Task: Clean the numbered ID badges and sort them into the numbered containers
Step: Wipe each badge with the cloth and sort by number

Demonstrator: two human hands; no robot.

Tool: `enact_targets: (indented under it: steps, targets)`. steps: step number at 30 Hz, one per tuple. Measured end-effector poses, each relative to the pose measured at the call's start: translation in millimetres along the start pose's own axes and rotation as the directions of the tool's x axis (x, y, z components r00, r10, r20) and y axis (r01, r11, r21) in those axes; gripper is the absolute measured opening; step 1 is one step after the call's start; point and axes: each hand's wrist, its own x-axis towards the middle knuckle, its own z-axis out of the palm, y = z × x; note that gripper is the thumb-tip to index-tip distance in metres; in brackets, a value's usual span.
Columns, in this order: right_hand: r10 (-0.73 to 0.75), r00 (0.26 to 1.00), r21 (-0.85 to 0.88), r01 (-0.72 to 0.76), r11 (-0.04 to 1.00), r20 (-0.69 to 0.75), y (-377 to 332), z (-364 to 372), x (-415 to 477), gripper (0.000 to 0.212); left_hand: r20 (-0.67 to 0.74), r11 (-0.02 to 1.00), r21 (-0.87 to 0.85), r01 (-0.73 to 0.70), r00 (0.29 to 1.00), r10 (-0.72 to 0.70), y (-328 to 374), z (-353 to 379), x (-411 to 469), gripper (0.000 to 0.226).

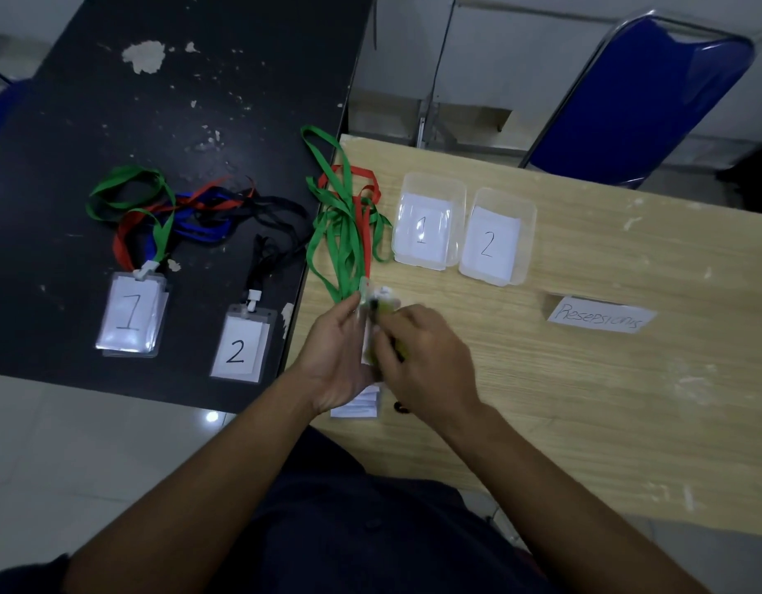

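— Where were the hands?
— Close together over the near edge of the wooden table [585, 400]. The left hand [338, 358] had fingers and thumb curled round a badge [367, 340], held upright and edge-on to the camera. The right hand [428, 362] was bunched round a yellow-green cloth [397, 351] and pressed it against the badge's right side.
— Could you read its number?
— No, it was edge-on and blurred. Green and red lanyards [343, 233] trailed from its top across the table's corner. A stack of badges [357, 407] lay under the hands.
— And the containers?
— Two clear tubs stood side by side beyond the hands: container 1 [458, 207] and container 2 [528, 233], each with a numbered paper inside. On the black table [113, 100] to the left lay a badge marked 1 [131, 315] and a badge marked 2 [240, 349], with tangled lanyards [191, 207] above them.
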Motion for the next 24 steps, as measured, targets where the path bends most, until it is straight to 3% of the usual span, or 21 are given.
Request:
enact_targets:
  steps: [3, 5, 8, 11, 15, 18, 22, 24]
  targets:
    - [-0.193, 0.979, 0.115, 0.184, 0.976, 0.069, -13, 2, -24, 0.025, -0.015, 0.999, -0.042, -0.026, 1.000, 0.026, -2, -1, 1, 0.060]
    - [-0.252, 0.965, 0.057, 0.248, 0.967, 0.071, -4, -1, -25, 0.024, -0.027, 1.000, -0.024, -0.016, 1.000, 0.015, -7, -5, -1, 0.061]
    - [-0.118, 0.992, -0.150, 0.123, 0.981, 0.043, 15, -5, -11, 0.025, -0.058, 1.000, 0.011, 0.004, 0.998, -0.003, -15, -7, -1, 0.059]
    - [0.025, 0.999, -0.116, -0.022, 0.993, 0.020, 16, -1, -9, 0.022, -0.078, 1.000, 0.013, -0.001, 0.997, 0.002, -15, -2, 2, 0.059]
    - [-0.206, 0.976, 0.076, 0.201, 0.977, 0.070, 5, 7, -36, 0.023, -0.115, 0.999, -0.039, -0.034, 0.993, 0.029, -4, -4, 4, 0.061]
    - [-0.292, 0.953, 0.005, 0.292, 0.956, 0.085, 21, 1, -34, 0.023, -0.103, 0.998, -0.052, -0.022, 0.995, 0.016, -6, -5, 1, 0.064]
    - [0.026, 1.000, -0.094, -0.027, 0.995, -0.013, 27, -3, -11, 0.022, -0.081, 1.000, -0.024, 0.018, 0.997, -0.020, -14, 2, -1, 0.061]
    - [0.081, 0.996, -0.062, -0.083, 0.995, -0.026, 13, 3, -6, 0.026, -0.090, 0.999, 0.043, 0.025, 0.996, -0.021, -13, 8, 0, 0.061]
